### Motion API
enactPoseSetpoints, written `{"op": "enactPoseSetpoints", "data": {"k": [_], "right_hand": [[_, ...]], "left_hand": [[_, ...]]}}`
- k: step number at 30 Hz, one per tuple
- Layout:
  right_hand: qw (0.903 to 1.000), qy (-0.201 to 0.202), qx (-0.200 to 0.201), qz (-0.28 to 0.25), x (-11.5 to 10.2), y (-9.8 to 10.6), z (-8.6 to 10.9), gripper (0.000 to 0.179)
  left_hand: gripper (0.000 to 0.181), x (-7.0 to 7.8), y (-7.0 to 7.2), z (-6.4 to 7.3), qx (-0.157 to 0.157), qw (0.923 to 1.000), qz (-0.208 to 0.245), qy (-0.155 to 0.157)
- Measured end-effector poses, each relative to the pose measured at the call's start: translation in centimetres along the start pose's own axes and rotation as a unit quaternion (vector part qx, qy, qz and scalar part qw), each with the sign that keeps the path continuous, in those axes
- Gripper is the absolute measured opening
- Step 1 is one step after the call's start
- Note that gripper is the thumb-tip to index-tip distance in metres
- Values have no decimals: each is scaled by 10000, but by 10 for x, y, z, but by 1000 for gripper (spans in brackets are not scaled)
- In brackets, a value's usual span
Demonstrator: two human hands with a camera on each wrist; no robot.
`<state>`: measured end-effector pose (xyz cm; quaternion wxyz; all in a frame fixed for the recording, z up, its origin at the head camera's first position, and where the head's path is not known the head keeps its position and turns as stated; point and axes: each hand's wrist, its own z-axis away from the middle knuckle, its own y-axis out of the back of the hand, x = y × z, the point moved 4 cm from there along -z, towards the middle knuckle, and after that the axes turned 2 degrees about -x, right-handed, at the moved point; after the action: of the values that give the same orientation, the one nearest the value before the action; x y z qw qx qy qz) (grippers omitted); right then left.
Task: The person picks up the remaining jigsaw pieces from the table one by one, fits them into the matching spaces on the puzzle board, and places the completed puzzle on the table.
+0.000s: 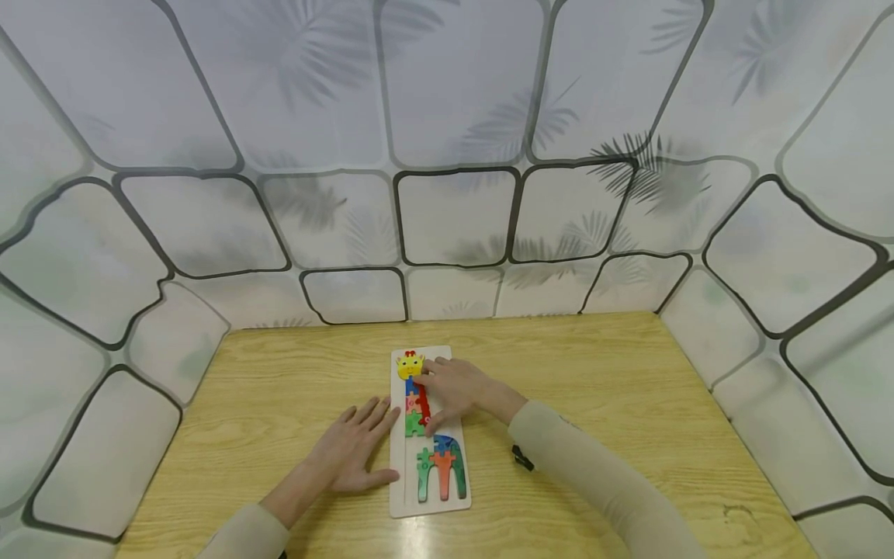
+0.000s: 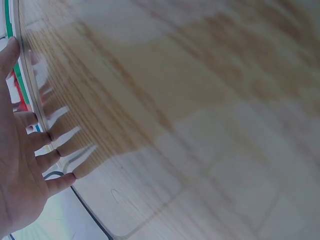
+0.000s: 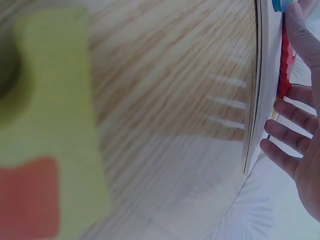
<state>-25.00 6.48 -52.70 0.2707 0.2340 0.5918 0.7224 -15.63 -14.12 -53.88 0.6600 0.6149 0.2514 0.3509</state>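
Observation:
A white puzzle board [image 1: 400,497] lies on the table, carrying a giraffe of coloured pieces. The yellow head piece [image 1: 410,366] is at its far end; blue, pink and green neck pieces [image 1: 415,424] come below. Nearer stand leg pieces [image 1: 444,470] in green, orange and dark teal. My right hand [image 1: 457,388] reaches over the board, thumb and index finger at the two ends of a long red piece [image 3: 284,65], pinching it beside the neck. My left hand [image 1: 355,450] lies with fingers spread and straight, fingertips and thumb touching the board's left edge.
The wooden table [image 1: 587,365] meets pale walls [image 1: 454,217] patterned with dark outlines and leaves. A small black object [image 1: 522,458] shows beside the right sleeve. In the right wrist view, a blurred yellow item [image 3: 60,100] with a red patch fills the left side.

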Motion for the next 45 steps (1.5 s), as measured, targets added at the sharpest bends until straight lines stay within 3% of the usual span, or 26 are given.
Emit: {"op": "enactPoseSetpoints", "data": {"k": [45], "right_hand": [[9998,-66,-69,-157,-1,5,3,97]], "left_hand": [[103,0,0,0,40,10000,55,-15]]}}
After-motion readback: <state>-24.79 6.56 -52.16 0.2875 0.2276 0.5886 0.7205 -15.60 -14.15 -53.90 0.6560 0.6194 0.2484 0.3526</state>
